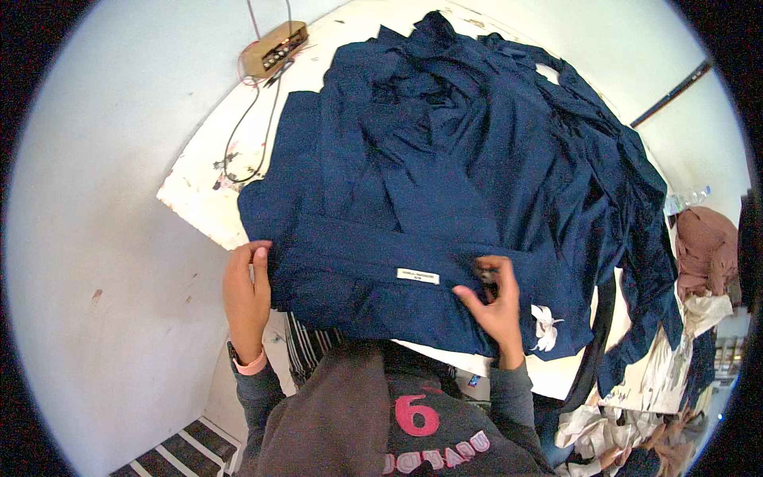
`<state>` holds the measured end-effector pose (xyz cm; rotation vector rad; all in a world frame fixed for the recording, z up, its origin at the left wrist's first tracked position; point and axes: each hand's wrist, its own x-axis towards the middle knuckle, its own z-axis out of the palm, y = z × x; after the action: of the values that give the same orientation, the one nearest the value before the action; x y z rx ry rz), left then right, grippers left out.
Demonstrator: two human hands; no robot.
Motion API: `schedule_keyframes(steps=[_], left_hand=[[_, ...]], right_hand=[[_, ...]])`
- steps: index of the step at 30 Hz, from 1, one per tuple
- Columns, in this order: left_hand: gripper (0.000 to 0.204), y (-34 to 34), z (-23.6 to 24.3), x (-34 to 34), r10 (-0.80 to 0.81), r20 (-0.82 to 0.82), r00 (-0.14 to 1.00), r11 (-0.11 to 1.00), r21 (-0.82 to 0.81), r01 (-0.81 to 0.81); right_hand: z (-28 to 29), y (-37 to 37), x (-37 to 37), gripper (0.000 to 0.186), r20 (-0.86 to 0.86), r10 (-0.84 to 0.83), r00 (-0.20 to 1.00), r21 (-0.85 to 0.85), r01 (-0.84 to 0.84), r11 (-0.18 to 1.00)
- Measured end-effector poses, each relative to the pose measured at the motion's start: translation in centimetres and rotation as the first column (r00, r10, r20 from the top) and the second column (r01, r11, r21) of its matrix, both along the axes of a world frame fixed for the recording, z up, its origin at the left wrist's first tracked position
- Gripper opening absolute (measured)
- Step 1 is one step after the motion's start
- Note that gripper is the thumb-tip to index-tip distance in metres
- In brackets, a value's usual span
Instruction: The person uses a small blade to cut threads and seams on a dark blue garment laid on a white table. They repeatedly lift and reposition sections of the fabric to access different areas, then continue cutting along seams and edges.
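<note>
A large navy blue garment [445,191] lies spread in folds, with a small white label [418,276] sewn on a flat band near its front edge. At the left end of this band, my left hand [248,290] has its thumb and fingers closed on the cloth edge. My right hand [501,306] rests over the band just right of the label, thumb and forefinger apart; a small dim patch under its curled fingers cannot be made out. A white flower-like scrap [545,327] lies on the cloth right of that hand.
Beneath the garment is a white table [203,195] with stained patches. A brown electrical box [274,49] with sockets and wires sits at the far left. On the right are a clear plastic bottle [688,199], a brown cloth bundle [706,250] and crumpled pale scraps [608,433].
</note>
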<state>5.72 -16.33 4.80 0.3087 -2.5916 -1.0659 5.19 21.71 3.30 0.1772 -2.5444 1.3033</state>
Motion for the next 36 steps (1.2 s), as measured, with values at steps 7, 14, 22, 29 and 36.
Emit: schedule_keyframes(steps=[7,14,22,29,36], left_hand=[[0.029,-0.4,-0.8,1.7,-0.002,0.055,0.998,0.989,0.145,-0.006],[0.027,1.9,0.3,0.3,-0.043,-0.009,0.999,0.997,0.063,0.043],[0.018,-1.7,1.9,3.0,-0.701,0.102,0.706,0.677,0.407,0.613],[0.032,-5.7,-0.2,5.3,-0.664,0.447,0.6,0.746,0.341,0.571],[0.042,1.4,0.1,-9.8,-0.373,-0.088,0.923,0.896,0.226,0.384]], right_hand=[[2.3,4.1,-0.6,0.017,-0.026,-0.22,0.975,0.063,0.221,0.973],[3.0,4.4,-0.1,0.032,0.002,-0.225,0.974,0.228,0.219,0.949],[2.1,6.5,0.7,0.048,0.168,-0.191,0.967,0.316,0.13,0.94],[8.8,13.1,4.8,0.044,0.653,0.494,0.575,-0.189,-0.508,0.841],[10.8,9.3,1.6,0.012,0.292,0.391,0.873,-0.159,-0.359,0.92]])
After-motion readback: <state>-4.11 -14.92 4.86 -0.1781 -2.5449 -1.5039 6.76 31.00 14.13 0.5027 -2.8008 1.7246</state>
